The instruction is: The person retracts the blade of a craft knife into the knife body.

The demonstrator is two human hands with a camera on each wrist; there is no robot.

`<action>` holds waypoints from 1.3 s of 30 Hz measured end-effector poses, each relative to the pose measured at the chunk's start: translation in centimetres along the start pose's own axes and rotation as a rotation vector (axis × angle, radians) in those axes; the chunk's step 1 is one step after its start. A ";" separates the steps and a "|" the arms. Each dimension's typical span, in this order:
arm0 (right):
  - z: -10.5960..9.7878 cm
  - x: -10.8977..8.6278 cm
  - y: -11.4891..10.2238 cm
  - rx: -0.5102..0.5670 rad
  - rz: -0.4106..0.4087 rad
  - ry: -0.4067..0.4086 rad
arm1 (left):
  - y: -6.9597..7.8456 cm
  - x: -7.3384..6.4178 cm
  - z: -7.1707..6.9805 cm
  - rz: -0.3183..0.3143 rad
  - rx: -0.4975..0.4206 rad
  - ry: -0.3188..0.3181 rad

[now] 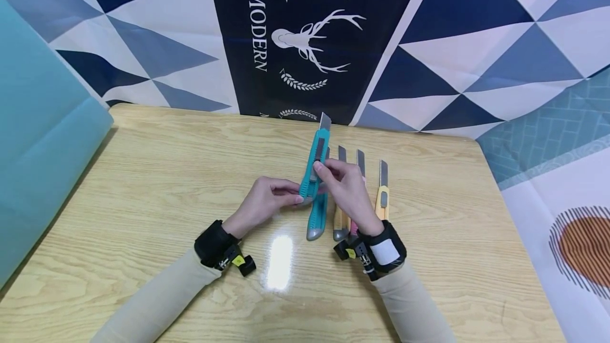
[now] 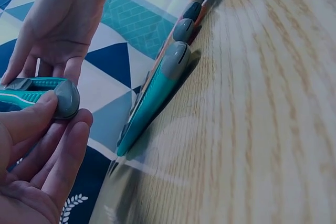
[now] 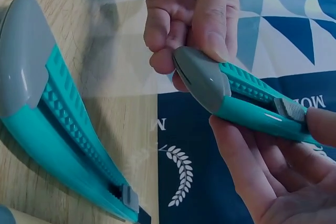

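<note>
Both hands hold a teal utility knife above the table, its blade out and pointing away from me. My left hand pinches the knife's grey end cap between thumb and fingers. Around the body curls my right hand, its thumb at the grey slider. Below lies a second teal knife, partly covered by the held one. To its right lie an orange knife, a pink knife mostly behind my right wrist, and a yellow knife, all with blades out.
The knives lie in a row on a wood-grain table. Behind its far edge hangs a patterned cloth with a deer print. A light blue panel stands along the left side. Each wrist wears a black strap.
</note>
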State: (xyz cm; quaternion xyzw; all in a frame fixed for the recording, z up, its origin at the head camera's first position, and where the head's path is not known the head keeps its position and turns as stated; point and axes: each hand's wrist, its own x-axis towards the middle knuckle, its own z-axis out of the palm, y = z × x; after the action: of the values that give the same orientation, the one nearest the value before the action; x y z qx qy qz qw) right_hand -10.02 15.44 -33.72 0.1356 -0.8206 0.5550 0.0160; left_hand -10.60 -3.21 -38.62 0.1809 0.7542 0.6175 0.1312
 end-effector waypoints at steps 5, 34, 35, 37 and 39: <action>0.0 -0.2 0.1 -0.015 -0.017 0.022 | 0.1 0.0 0.1 0.000 0.005 0.000; 0.7 -0.2 -0.3 -0.111 -0.051 0.058 | 0.2 -0.1 -0.2 -0.027 -0.078 0.002; 0.7 -0.1 -0.3 -0.110 -0.059 0.065 | 0.2 -0.1 -0.3 -0.023 -0.089 0.002; 0.7 -0.1 -0.2 -0.111 -0.069 0.074 | 0.1 0.0 -0.3 -0.013 -0.110 -0.001; 0.7 -0.1 0.0 -0.100 -0.062 0.073 | 0.0 0.0 -0.3 -0.008 -0.124 -0.001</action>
State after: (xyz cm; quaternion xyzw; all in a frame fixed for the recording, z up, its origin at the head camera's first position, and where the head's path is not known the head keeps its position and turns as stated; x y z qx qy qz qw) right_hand -9.83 14.79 -33.98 0.1398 -0.8415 0.5171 0.0700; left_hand -10.76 -3.51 -38.51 0.1698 0.7152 0.6623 0.1451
